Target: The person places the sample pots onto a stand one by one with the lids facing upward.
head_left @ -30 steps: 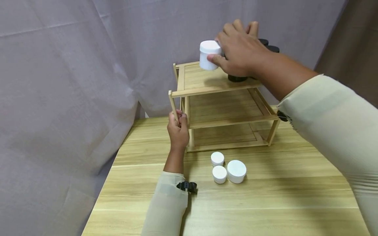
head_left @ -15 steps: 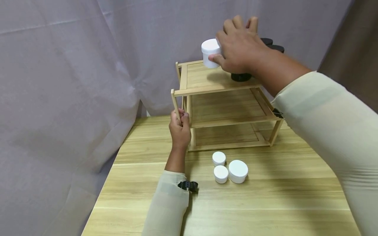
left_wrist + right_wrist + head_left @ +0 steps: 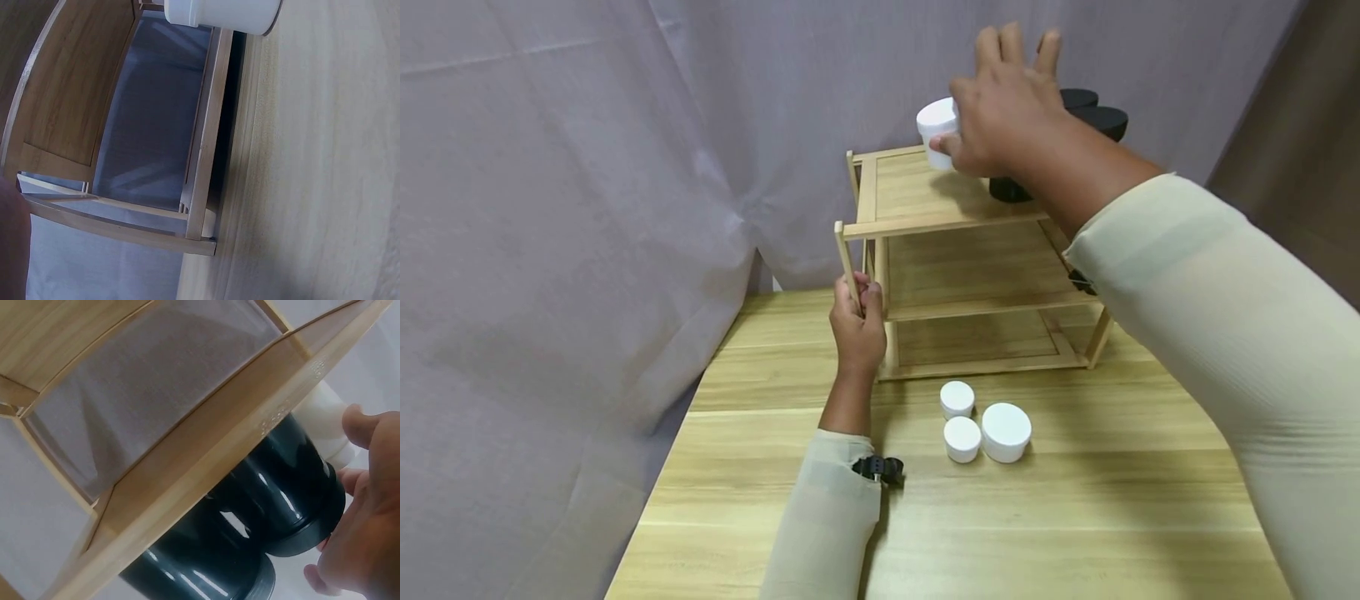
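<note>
My right hand [image 3: 1011, 112] pinches a white lidded jar [image 3: 937, 133] between thumb and fingers, over the top shelf of a wooden rack [image 3: 951, 223]. In the right wrist view the same white jar [image 3: 322, 415] is beside the black jars; whether its base touches the shelf I cannot tell. Several black jars [image 3: 1103, 123] stand on that top shelf, partly hidden behind my right hand and forearm. My left hand [image 3: 857, 325] grips the rack's left front post, below the top shelf.
Three white lidded jars stand on the wooden table before the rack: a larger one [image 3: 1006, 432] and two smaller ones [image 3: 962, 437]. The rack's middle shelf [image 3: 977, 271] and lower shelf [image 3: 973, 343] lie beneath. A grey curtain [image 3: 587, 208] hangs behind and to the left.
My right forearm has swung left and the raised fingers of that hand stand higher, with the white jar still held. The left hand keeps its grip. The view has shifted slightly.
</note>
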A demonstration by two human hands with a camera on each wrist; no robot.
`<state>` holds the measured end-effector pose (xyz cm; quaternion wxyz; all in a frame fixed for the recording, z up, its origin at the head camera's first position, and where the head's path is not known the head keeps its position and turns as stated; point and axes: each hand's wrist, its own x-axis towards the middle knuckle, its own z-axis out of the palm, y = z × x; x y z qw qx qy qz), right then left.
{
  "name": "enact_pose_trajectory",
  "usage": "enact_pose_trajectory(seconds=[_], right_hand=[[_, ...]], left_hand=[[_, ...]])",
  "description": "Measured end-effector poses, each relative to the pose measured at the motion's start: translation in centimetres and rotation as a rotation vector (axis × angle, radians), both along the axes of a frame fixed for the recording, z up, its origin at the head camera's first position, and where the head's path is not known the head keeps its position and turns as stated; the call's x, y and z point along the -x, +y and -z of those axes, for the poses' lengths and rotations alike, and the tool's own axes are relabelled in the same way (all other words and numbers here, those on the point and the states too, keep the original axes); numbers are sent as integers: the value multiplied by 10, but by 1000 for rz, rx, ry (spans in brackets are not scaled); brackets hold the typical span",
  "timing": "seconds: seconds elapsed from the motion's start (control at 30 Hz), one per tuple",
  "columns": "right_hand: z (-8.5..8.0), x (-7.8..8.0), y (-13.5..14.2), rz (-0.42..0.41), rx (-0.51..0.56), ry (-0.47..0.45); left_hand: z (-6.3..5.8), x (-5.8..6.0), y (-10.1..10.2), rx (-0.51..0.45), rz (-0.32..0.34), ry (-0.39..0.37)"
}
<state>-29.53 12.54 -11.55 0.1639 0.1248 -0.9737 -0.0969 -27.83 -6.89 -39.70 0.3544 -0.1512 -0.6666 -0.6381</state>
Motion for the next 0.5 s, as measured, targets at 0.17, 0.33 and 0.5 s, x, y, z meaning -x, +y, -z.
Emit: enact_pose_trajectory(seconds=[0.17,0.33,0.5], right_hand=[[-1,-1,-6,68,-10,-48],[-1,0,-12,116,-31,-75],[2,2,-17,156,-68,-85]], left_hand=[[1,-1,-1,7,-5,-5],[1,-1,-2,18,-9,-5],[2,-2,-4,15,-13,-2]])
